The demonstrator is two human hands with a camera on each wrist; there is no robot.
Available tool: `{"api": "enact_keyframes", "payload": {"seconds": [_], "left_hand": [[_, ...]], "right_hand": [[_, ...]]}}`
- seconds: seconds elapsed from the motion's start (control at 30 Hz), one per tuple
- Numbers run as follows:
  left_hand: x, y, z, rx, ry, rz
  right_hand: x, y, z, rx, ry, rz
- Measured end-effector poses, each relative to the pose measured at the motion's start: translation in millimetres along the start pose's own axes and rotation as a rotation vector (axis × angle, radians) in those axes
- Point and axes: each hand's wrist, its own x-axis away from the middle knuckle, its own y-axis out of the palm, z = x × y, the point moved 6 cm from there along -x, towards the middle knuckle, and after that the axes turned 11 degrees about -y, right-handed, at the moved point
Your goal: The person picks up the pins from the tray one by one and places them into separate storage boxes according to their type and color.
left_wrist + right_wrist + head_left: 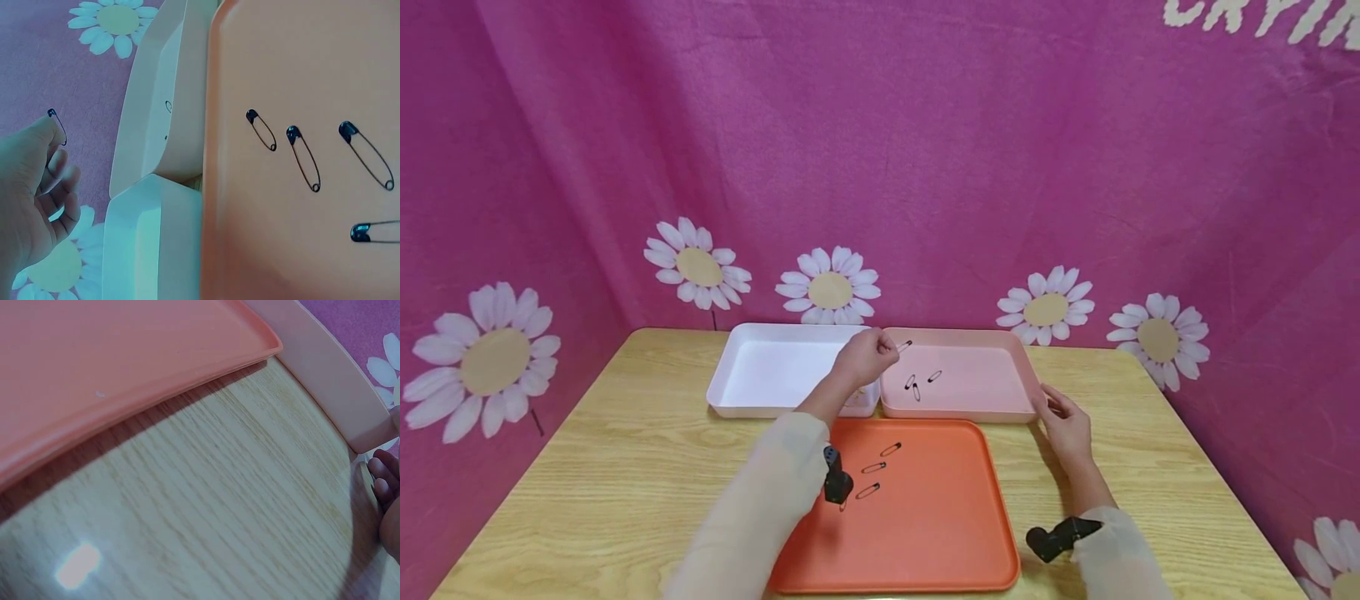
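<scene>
Above the left side of the pink tray (pixel 958 408), my left hand (pixel 867 357) pinches a black-headed safety pin (pixel 62 128) between thumb and finger. Three similar safety pins (pixel 934 377) lie inside that tray. My right hand (pixel 1066 425) holds the tray's near right corner, with the thumb on its wall; part of this hand falls outside the right wrist view. Several more black-headed safety pins (pixel 304 159) lie spread on the orange tray (pixel 940 517), beneath my left forearm.
Left of the pink tray stands a white tray (pixel 767 371); small gold-coloured things in its near right corner are partly hidden by my left arm. All three trays share a wooden table (pixel 610 467). A magenta cloth with daisies (pixel 925 167) hangs behind.
</scene>
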Motion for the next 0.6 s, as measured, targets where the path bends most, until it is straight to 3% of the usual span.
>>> {"api": "enact_keyframes", "payload": {"seconds": [0.27, 0.43, 0.6], "left_hand": [[-2.1, 3.8, 0.4, 0.013, -0.044, 0.080], [-1.6, 10.7, -3.3, 0.027, -0.110, 0.045], [1.0, 12.9, -8.7, 0.032, -0.119, 0.003]], "right_hand": [[-0.1, 0.2, -2.0, 0.009, -0.030, 0.023], [-0.3, 0.0, -1.7, -0.002, -0.028, 0.026], [0.9, -0.5, -1.1, -0.007, -0.015, 0.015]]}}
